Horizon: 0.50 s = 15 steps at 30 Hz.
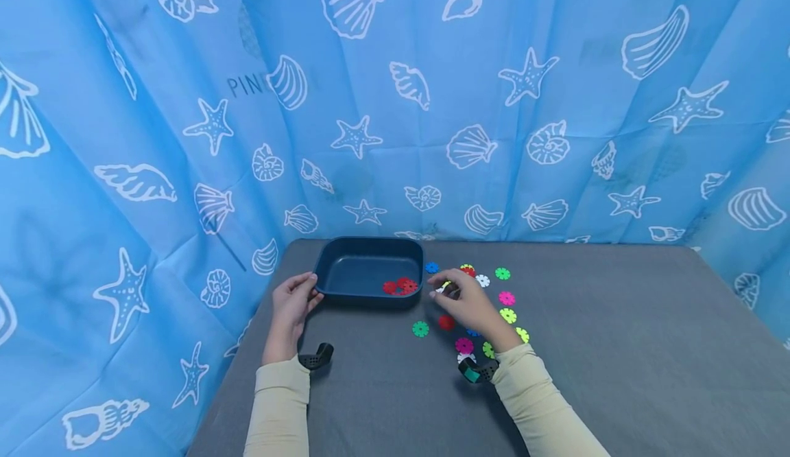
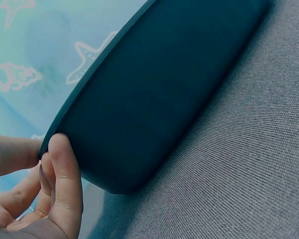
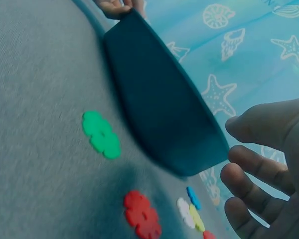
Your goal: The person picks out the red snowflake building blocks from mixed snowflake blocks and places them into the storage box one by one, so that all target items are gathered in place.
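A dark blue rectangular tub (image 1: 370, 299) stands near the back of the table, with several red notched discs (image 1: 407, 285) in its right end. My left hand (image 1: 293, 306) pinches the tub's rim at the near left corner, thumb and fingertips on either side of the edge in the left wrist view. Just off the tub's right end is my right hand (image 1: 472, 302). Its thumb and fingers are spread apart with nothing between them in the right wrist view. Below it lie a green disc (image 3: 100, 135) and a red disc (image 3: 142, 215).
More flower-shaped discs in pink (image 1: 507, 298), yellow (image 1: 508, 315), white and blue lie scattered on the grey cloth (image 1: 617, 347) around and under my right hand. A blue curtain (image 1: 395, 121) with white shells hangs right behind the table's back edge.
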Tool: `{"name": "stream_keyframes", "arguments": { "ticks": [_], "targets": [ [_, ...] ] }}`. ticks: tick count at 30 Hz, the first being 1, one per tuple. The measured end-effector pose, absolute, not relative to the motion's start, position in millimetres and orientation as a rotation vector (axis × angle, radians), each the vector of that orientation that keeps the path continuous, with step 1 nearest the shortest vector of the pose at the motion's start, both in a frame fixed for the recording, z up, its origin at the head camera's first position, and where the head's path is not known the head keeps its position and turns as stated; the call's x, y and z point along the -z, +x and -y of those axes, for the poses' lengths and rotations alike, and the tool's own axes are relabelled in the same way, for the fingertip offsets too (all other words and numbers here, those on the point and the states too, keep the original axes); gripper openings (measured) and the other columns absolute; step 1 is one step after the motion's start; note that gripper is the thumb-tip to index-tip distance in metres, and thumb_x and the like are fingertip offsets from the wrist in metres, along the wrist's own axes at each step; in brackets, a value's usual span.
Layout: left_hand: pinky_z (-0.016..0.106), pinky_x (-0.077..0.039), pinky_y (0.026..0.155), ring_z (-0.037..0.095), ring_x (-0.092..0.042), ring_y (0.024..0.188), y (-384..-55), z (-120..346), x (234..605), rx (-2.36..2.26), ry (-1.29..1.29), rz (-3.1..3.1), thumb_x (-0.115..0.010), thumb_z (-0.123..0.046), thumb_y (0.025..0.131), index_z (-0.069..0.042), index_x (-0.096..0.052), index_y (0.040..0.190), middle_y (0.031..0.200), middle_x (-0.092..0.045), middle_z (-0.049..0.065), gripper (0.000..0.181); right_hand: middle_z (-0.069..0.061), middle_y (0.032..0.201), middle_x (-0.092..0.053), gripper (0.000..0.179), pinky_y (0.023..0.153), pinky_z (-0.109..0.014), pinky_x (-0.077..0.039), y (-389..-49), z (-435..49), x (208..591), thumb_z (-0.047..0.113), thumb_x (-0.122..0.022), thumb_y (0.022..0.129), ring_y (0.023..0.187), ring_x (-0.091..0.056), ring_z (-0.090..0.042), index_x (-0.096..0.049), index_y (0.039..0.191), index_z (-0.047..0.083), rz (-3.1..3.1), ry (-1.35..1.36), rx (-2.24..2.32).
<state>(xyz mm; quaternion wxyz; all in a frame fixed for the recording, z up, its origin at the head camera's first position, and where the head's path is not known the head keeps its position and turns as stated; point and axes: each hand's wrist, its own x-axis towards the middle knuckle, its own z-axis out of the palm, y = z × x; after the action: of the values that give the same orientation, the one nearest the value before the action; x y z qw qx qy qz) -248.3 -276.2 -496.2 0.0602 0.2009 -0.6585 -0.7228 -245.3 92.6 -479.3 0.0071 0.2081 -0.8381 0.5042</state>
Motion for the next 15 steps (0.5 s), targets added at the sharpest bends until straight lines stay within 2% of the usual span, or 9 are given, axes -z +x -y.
{"name": "stream_keyframes", "arguments": {
  "ticks": [5,15],
  "targets": [
    [0.024,-0.064,0.086,0.012,-0.063,0.095,-248,276,494,2.186,0.614,2.001,-0.065,-0.027,0.108,-0.003,-0.060,0.142,0.122,-0.061,0.009,0.042,-0.011,0.121,-0.071,0.028,0.092,-0.040,-0.059,-244,-98,486,0.014,-0.073,0.101,0.102,-0.068,-0.022,-0.070,0.127,0.004,2.681,0.613,-1.533],
    [0.023,-0.063,0.087,0.013,-0.060,0.100,-246,276,494,2.207,0.630,2.013,-0.065,-0.030,0.108,-0.005,-0.057,0.148,0.137,-0.056,0.013,0.048,-0.014,0.124,-0.071,0.033,0.089,-0.036,-0.059,-244,-108,492,0.012,-0.077,0.097,0.102,-0.068,-0.022,-0.070,0.128,0.005,2.746,0.625,-1.514]
  ]
}}
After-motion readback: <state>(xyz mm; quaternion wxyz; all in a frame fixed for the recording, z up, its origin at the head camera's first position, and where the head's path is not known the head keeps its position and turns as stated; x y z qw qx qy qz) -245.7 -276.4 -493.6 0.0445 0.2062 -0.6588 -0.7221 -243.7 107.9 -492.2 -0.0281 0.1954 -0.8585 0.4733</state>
